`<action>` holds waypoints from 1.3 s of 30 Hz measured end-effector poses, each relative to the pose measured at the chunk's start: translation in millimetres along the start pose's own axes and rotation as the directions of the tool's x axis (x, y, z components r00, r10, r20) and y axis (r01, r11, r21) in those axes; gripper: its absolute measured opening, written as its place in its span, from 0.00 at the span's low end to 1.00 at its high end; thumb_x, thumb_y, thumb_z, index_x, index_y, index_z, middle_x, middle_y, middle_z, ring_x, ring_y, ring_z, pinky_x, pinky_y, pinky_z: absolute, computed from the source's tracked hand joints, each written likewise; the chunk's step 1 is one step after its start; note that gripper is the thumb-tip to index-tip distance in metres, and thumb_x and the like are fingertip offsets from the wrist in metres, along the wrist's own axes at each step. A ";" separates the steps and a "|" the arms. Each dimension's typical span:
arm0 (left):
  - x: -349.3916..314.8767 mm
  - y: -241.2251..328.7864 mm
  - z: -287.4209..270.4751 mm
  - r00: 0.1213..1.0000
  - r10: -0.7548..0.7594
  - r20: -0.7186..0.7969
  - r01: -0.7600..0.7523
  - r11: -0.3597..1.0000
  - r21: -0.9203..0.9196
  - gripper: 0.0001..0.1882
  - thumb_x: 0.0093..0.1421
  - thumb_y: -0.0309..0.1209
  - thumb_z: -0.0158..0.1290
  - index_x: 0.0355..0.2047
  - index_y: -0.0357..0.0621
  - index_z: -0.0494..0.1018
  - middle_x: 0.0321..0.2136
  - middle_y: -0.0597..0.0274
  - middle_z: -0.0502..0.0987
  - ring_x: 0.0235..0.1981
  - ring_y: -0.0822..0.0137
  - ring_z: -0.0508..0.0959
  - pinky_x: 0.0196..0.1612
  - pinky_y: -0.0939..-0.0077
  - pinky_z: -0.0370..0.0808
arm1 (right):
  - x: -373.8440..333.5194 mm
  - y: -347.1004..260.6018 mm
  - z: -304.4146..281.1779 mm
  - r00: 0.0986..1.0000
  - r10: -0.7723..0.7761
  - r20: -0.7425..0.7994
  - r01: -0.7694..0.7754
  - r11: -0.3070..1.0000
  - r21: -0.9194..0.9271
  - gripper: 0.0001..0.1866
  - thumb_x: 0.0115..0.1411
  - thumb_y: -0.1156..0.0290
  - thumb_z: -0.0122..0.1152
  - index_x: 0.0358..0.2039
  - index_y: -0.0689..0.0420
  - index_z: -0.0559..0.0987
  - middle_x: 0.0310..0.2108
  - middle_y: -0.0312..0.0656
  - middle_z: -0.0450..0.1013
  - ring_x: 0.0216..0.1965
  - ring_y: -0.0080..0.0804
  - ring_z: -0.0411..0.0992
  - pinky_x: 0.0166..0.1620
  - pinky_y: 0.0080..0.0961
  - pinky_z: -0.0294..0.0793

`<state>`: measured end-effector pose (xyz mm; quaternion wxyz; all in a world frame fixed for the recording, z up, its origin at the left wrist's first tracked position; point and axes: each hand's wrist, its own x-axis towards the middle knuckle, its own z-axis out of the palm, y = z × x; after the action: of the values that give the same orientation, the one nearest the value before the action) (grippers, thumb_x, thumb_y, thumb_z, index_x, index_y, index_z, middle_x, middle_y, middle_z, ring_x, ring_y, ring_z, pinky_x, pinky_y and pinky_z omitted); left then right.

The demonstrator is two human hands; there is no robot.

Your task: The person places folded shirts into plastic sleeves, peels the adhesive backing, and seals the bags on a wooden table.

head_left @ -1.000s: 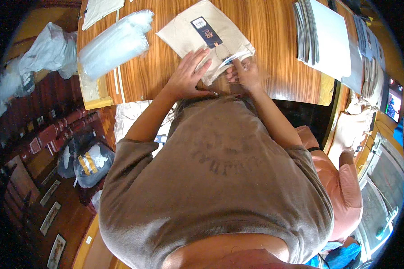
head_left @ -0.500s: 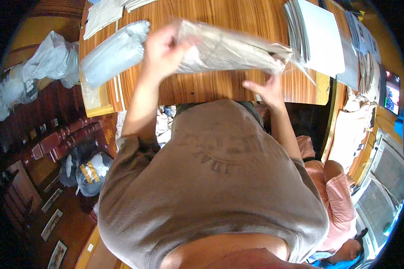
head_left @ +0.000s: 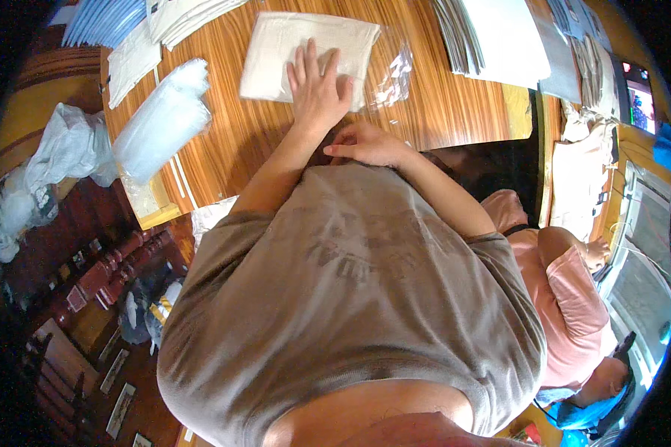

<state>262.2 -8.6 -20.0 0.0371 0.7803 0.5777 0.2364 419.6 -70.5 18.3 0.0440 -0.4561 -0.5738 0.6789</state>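
Observation:
A folded beige cloth in a clear plastic bag (head_left: 268, 59) lies flat on the table, the bag's loose clear end spread out to its right. My left hand (head_left: 317, 89) rests palm down on it with fingers spread. At the table's near edge, close to my shirt, my right hand (head_left: 369, 144) is loosely bent, thumb and forefinger a little apart. Nothing shows in it, though its fingertips are partly hard to see. The right hand is apart from the bagged cloth.
A stack of clear plastic bags (head_left: 164, 115) lies on the left of the wooden table (head_left: 224, 141). Folded beige cloths (head_left: 186, 18) are behind it. White boards or sheets (head_left: 511, 45) lie at the right. Another person in a pink shirt (head_left: 566, 290) is to my right.
The bagged cloth was held up, blurred, between both hands; now it lies on the table. My left hand has flattened onto it, and my right hand has drawn back to the near edge.

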 end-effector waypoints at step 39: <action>59.6 0.7 39.2 0.464 0.849 0.252 -0.817 0.520 -0.250 0.35 0.67 0.42 0.54 0.73 0.53 0.61 0.74 0.71 0.59 0.74 0.64 0.59 0.76 0.54 0.55 | -78.0 10.6 -61.2 0.803 -0.588 -0.092 0.024 0.186 -0.982 0.12 0.60 0.70 0.59 0.43 0.57 0.82 0.44 0.43 0.76 0.50 0.44 0.76 0.53 0.40 0.79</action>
<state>292.1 54.4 -35.0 0.0535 0.9878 0.0954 0.1110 510.8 -74.3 58.5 0.0331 -0.4004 -0.9150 0.0361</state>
